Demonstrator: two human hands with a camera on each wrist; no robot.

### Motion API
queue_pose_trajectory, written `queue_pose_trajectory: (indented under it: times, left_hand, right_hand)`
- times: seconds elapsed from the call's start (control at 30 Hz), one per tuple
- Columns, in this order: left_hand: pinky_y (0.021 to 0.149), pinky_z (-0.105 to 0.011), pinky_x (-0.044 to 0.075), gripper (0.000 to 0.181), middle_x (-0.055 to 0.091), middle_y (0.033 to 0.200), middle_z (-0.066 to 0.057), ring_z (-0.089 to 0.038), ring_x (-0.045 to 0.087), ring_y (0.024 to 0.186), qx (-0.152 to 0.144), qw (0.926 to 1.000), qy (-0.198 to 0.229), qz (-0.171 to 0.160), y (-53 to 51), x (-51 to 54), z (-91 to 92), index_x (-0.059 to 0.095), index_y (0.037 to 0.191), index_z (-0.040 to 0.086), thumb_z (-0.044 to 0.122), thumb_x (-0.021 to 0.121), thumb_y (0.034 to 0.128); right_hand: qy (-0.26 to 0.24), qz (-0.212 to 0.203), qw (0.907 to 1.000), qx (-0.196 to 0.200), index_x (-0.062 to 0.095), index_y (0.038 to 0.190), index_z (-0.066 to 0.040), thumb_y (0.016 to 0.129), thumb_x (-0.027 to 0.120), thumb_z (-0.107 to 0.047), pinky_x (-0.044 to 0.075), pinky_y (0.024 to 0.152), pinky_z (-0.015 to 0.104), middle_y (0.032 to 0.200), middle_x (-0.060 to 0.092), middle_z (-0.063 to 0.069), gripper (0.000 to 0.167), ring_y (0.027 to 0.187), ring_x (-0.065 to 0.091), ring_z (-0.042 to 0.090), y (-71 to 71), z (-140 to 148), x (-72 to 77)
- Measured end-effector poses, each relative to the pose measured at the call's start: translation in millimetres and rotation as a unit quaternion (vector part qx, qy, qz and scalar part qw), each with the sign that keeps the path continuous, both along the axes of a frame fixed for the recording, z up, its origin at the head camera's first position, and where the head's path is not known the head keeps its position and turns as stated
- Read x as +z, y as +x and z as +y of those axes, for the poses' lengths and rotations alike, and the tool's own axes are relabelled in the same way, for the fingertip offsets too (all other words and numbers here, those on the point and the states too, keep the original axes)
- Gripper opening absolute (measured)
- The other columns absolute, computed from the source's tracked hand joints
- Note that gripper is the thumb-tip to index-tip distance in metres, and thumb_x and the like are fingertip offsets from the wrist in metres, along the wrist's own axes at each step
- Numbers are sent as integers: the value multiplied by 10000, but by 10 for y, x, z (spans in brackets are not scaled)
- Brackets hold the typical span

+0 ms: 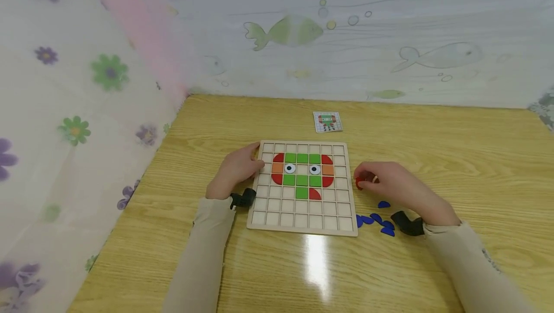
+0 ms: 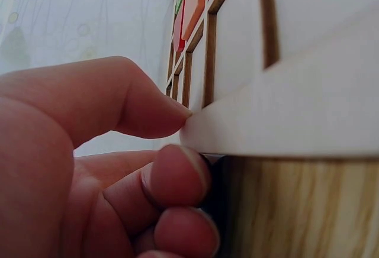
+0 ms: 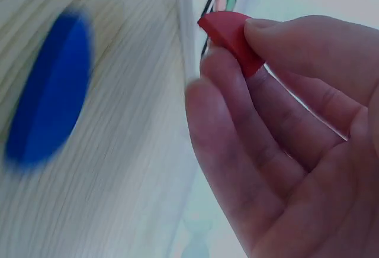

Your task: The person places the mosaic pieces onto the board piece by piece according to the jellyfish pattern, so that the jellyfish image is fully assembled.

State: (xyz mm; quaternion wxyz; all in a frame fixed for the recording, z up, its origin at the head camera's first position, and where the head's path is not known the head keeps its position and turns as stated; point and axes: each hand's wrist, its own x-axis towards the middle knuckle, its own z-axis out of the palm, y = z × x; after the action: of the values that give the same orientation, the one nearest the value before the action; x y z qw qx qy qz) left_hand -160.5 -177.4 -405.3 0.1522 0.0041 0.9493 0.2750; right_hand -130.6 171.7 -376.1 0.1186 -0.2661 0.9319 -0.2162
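Left hand (image 1: 235,171): thumb and curled fingers gripping the left edge of the board, well apart from the right hand.

Square pale-wood grid board (image 1: 299,219): flat on the wood-grain table (image 1: 259,265), between the hands. Inset, left to right: 2 orange squares (image 1: 278,168), 5 red fan-shaped pieces (image 1: 277,179), 7 green squares (image 1: 301,193), 2 white eye discs (image 1: 289,168). Cell left of the nearest green square: bare.

Small printed paper card (image 1: 327,122): far side of the board, showing a similar figure.

Loose red fan-shaped piece (image 3: 228,33): just right of the board, pinched between right thumb and fingers.

Blue rounded flat pieces (image 1: 384,204): at least 5, near right of the board.

Right hand (image 1: 389,181): clamped on the loose red piece.

Step, as judged: filling in the figure. Next move probably calls for turning the red piece to fit that bare cell, board held steady.
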Motion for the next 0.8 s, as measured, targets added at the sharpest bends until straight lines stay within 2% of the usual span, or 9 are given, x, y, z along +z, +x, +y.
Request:
queue_pose_trajectory:
  times: [0.23,0.53,0.8]
  left_hand:
    - [560,-311,386,652,550,543,4,-154,485,463,3,10000,-20,28,5,1,-2,262,1419,176,309,510,831]
    - [619,-314,374,645,549,546,6,-155,486,481,-6,9999,-95,31,3,21,4,268,1417,176,311,507,833]
    - [618,-312,373,651,557,550,5,-154,487,479,13,10000,9,-12,5,14,-4,264,1418,182,309,511,830]
  right_hand:
    - [-29,4,9999,127,612,894,-206,823,626,-202,414,657,295,773,580,-106,73,713,515,81,-47,-313,13]
    - [-517,-410,9970,407,610,886,-222,824,630,-212,426,716,294,814,597,-122,66,765,542,61,-96,-668,53]
    - [-656,-515,9953,496,625,866,-213,820,627,-205,428,694,277,806,594,-130,47,756,543,65,-119,-969,28]
